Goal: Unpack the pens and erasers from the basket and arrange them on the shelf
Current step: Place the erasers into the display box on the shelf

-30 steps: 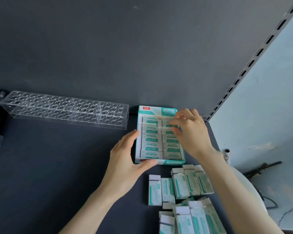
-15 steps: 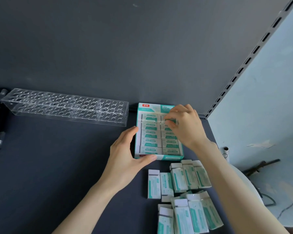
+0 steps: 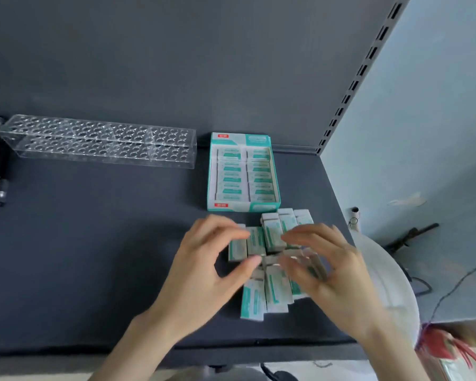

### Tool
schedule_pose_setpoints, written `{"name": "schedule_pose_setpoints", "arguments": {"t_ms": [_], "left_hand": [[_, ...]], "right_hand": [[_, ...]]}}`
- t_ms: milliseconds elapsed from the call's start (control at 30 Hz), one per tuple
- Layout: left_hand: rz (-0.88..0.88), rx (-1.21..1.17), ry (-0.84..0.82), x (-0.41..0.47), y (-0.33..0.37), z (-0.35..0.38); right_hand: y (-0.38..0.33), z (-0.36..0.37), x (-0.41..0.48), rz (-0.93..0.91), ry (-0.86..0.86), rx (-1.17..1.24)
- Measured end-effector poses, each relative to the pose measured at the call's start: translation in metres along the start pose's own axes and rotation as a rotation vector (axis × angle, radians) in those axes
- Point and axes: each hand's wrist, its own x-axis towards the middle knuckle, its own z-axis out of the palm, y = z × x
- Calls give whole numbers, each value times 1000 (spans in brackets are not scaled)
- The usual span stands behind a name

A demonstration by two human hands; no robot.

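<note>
My left hand (image 3: 204, 273) hovers half-curled, thumb and fingers apart and holding nothing, over the loose erasers (image 3: 272, 235) at the shelf's (image 3: 94, 243) front edge; my right hand (image 3: 330, 273) is too blurred to tell its grip. A moment ago both were up at the box (image 3: 242, 207), at 12 o'clock from the pile. It looks full, so I judge the next step is squaring the loose ones into rows.

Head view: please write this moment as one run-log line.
left hand: over erasers | right hand: over erasers, blurred | grip: unclear | box: filled, on shelf | rack: no pens
</note>
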Motion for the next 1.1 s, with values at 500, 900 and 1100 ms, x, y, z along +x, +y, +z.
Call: {"name": "schedule_pose_setpoints", "arguments": {"t_ms": [500, 900, 1100], "left_hand": [[-99, 44, -90, -38, 7, 9], [-300, -690, -57, -25, 8, -3], [-362, -1039, 99, 8, 14, -3]], "right_hand": [[2, -6, -38, 52, -23, 75], [-14, -11, -18, 103, 40, 589], [-25, -3, 11, 137, -81, 787]]}}
